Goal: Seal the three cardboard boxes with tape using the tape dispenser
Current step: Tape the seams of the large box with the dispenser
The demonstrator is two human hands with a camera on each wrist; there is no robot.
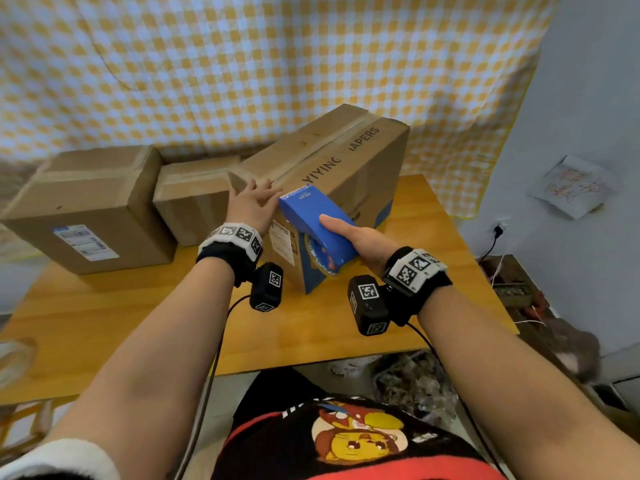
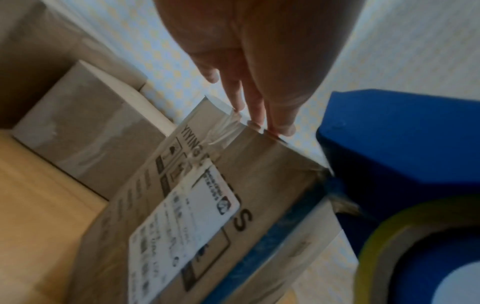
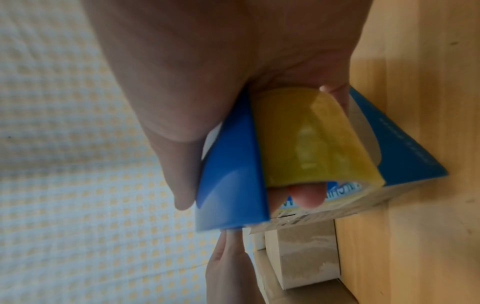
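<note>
A long printed cardboard box (image 1: 332, 161) lies tilted on the wooden table (image 1: 104, 323), its near end towards me. My right hand (image 1: 360, 237) grips the blue tape dispenser (image 1: 311, 226) with its yellowish tape roll (image 3: 311, 135), held against the box's near top corner. My left hand (image 1: 252, 202) lies flat, fingers straight, pressing the box's top near edge (image 2: 249, 125) just left of the dispenser. Clear tape (image 2: 226, 131) wrinkles over that edge. Two more brown boxes stand to the left: a large one (image 1: 86, 209) and a smaller one (image 1: 194, 199).
A yellow-and-white checked cloth (image 1: 242, 64) hangs behind the table. The table's right part (image 1: 433, 265) is bare wood. A clear object (image 1: 14, 358) sits at the table's left front edge. Clutter and cables lie on the floor at the right (image 1: 512, 289).
</note>
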